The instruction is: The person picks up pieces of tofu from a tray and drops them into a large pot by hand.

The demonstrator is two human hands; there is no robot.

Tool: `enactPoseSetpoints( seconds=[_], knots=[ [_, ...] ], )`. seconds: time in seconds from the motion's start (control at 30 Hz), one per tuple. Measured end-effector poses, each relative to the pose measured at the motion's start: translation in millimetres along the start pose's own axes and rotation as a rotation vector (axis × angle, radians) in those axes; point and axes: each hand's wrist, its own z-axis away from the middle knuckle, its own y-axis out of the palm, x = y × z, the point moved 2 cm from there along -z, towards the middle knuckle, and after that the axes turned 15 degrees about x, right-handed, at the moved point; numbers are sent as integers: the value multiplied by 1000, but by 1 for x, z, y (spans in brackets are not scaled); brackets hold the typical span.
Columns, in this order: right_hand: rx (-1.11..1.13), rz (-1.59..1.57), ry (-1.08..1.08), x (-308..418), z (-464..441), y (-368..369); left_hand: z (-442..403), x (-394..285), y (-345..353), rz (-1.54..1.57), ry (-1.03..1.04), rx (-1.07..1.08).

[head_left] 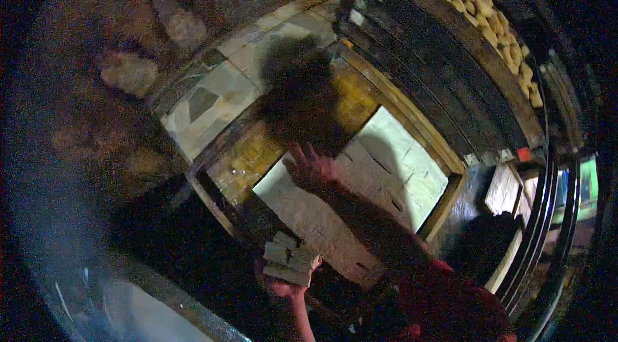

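My left hand (281, 286), low in the view, is closed around a small stack of pale, flat rectangular pieces (288, 258). What they are made of I cannot tell. Beyond it, my right hand (311, 166) is stretched over the far edge of a broad pale sheet (412, 155), its fingers apart and nothing visible in them. Whether it touches the sheet is unclear. Short dark slits or lines mark the sheet, and part of it is in shadow. It lies in a wooden-edged frame (444, 203) over a yellowish-brown surface (235, 168).
Several beige, lumpy pieces (489, 17) lie in a row along a shelf at the upper right. Dark racks (438, 65) run below them. Patterned tiles (212, 97) border the frame on the far left side. Metal rails (553, 213) stand at the right.
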Motion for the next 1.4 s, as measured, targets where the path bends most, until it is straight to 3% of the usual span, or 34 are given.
enactPoseSetpoints(
  seconds=[0.03, 0.13, 0.17, 0.23, 0.27, 0.3, 0.37, 0.5, 0.53, 0.6, 0.7, 0.77, 0.83, 0.9, 0.97, 1.0, 1.03, 1.1, 1.17, 1.2, 1.27, 1.33, 1.4],
  knots=[
    [-1, -14, 18, -9, -8, 2, -2, -2, 5, -8, -43, 21],
    [207, -519, 61, -27, -35, -20, -13, 12, 49, -114, -240, 298],
    [255, -678, 107, -29, -42, -33, -16, 17, 61, -31, -164, 200],
    [836, -999, 512, -10, -38, -85, -14, 22, 71, 48, -93, 93],
    [551, -671, -21, -3, -27, -44, -9, 23, 71, -26, -40, 50],
    [77, -181, -350, 3, -9, -5, -9, 26, 76, -64, -8, 30],
    [-43, -229, 81, 28, 8, 6, -13, 32, 98, -29, 49, 17],
    [75, -453, 96, 52, 24, -9, -16, 40, 148, 235, 177, 46],
    [-10, -292, 58, 54, 28, -13, -15, 39, 148, 270, 207, 56],
    [-88, -149, -3, 50, 34, -16, -6, 32, 129, -77, 153, 212],
    [171, -359, -167, 35, 27, -8, 3, 27, 125, -124, 159, 120],
    [-230, 130, -69, 45, 29, -9, 3, 27, 132, -62, 173, 232],
    [549, -352, -86, 20, 10, -9, 7, 27, 132, -99, 139, 308],
    [556, -404, -87, 6, -3, 26, 13, 27, 159, -20, 167, 339],
    [363, -745, -283, -23, -23, 59, 27, 14, 159, 54, 198, 374],
    [301, -852, -356, -36, -36, 56, 42, 0, 142, -22, 183, 269],
    [846, -870, -111, -43, -54, 29, 55, -11, 133, -100, 169, 156],
    [1387, -825, 158, -34, -45, 17, 79, -29, 136, -197, 215, 251],
    [685, -951, 100, -22, -26, 13, 102, -45, 132, -114, 273, 274],
    [683, -939, 86, -13, -15, 15, 116, -54, 136, -30, 292, 236],
    [356, -541, 16, 5, 7, 15, 142, -70, 136, 51, 339, 156],
    [157, -323, -12, 15, 16, 24, 166, -83, 118, -170, 460, 114],
    [84, -243, -22, 22, 18, 28, 198, -104, 117, -144, 228, 297]
  ],
)
